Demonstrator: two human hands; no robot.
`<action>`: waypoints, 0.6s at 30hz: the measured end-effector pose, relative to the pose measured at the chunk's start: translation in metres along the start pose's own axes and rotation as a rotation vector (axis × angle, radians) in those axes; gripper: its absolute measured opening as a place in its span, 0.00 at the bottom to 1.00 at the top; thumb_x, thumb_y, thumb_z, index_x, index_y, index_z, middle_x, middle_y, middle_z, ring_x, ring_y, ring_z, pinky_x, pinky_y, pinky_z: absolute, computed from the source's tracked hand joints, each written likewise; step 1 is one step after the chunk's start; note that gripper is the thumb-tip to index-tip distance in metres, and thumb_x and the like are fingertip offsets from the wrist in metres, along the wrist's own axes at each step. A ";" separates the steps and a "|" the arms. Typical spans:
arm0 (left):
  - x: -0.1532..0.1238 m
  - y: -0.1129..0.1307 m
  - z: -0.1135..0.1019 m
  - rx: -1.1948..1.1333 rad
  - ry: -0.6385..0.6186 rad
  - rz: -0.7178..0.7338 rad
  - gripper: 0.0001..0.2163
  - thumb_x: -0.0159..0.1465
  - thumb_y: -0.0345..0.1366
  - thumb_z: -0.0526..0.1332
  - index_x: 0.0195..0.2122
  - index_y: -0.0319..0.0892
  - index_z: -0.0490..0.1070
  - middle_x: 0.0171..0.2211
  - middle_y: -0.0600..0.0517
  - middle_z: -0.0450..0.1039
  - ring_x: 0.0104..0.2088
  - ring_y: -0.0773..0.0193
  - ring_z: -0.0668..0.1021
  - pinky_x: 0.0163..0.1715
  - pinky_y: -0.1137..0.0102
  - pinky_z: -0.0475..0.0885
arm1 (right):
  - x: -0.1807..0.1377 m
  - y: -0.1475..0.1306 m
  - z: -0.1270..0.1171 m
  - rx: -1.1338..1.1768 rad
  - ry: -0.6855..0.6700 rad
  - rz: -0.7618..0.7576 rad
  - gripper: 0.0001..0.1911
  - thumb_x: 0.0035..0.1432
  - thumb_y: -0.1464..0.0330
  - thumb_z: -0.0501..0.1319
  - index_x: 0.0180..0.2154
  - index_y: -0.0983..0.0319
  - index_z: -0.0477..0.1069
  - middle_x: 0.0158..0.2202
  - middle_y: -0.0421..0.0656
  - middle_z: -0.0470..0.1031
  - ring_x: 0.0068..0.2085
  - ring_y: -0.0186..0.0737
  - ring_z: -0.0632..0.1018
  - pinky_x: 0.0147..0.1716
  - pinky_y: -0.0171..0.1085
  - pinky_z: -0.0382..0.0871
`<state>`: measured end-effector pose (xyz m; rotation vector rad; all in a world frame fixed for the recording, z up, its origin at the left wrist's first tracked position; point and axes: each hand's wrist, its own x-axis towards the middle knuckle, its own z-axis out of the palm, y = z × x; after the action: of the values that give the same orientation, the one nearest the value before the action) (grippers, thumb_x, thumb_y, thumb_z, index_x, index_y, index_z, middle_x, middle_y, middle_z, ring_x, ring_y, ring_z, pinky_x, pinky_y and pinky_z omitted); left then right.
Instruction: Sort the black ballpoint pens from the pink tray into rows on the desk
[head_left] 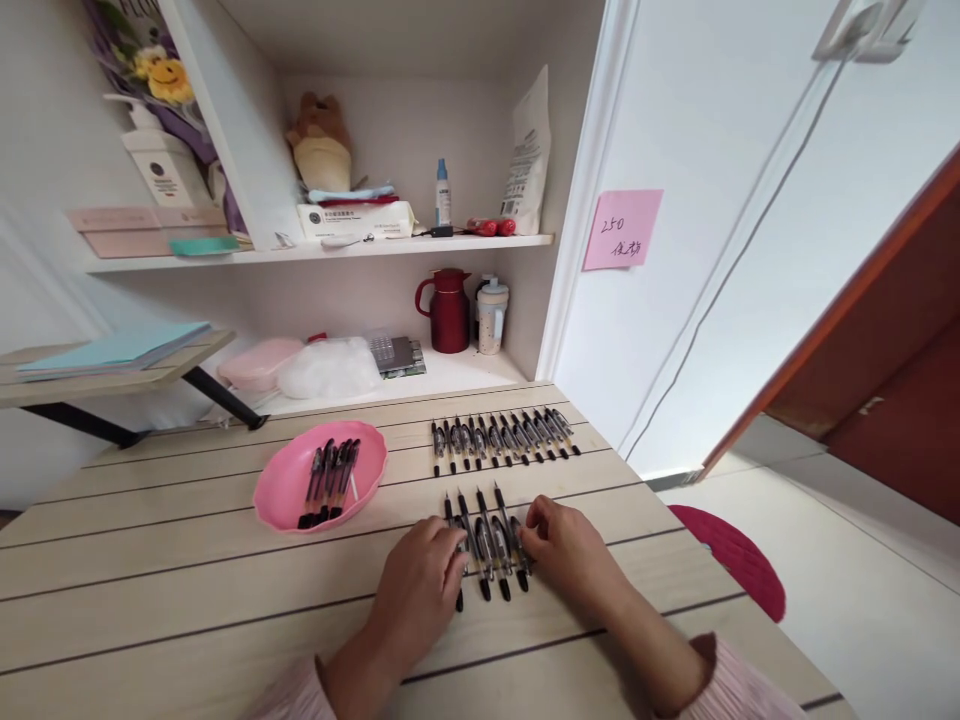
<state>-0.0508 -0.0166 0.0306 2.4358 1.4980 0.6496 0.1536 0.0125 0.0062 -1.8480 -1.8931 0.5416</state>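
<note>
A short row of black gel pens and clear caps (493, 545) lies on the table between my hands, with several bare tips pointing away from me. My left hand (424, 578) is at the row's left end, fingers curled together around the outermost pen. At the right end, my right hand (566, 545) has thumb and fingers pinched at the outermost pen. The fingers partly cover both end pieces. Farther back, a longer row of similar pens (502, 438) lies side by side. To the left, a pink scalloped plate (274, 490) holds a bunch of capped dark pens (328, 482).
Behind the wood-plank table (187, 590) is a white shelf unit (480, 245) with a red thermos jug (449, 312), a light cup (491, 318) and a plastic bag. A small raised stand (150, 370) is at left. A red round stool (739, 560) stands beyond the right edge.
</note>
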 end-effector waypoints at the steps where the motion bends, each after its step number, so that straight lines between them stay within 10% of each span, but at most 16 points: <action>1: -0.002 0.003 0.002 -0.012 -0.019 0.002 0.11 0.61 0.34 0.50 0.39 0.44 0.70 0.36 0.48 0.71 0.37 0.60 0.72 0.37 0.67 0.66 | -0.001 0.000 0.001 -0.009 -0.002 0.002 0.03 0.46 0.70 0.57 0.27 0.61 0.64 0.21 0.40 0.70 0.25 0.34 0.68 0.25 0.31 0.51; 18: -0.002 -0.006 0.005 -0.086 -0.009 -0.020 0.11 0.61 0.33 0.50 0.38 0.44 0.71 0.35 0.49 0.72 0.37 0.61 0.72 0.37 0.69 0.66 | 0.006 0.007 -0.011 -0.130 0.061 0.050 0.03 0.49 0.70 0.55 0.26 0.62 0.67 0.26 0.42 0.71 0.28 0.35 0.69 0.25 0.31 0.50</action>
<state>-0.0542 -0.0156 0.0235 2.3536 1.4580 0.6841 0.1660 0.0184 0.0116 -1.9750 -1.8860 0.3814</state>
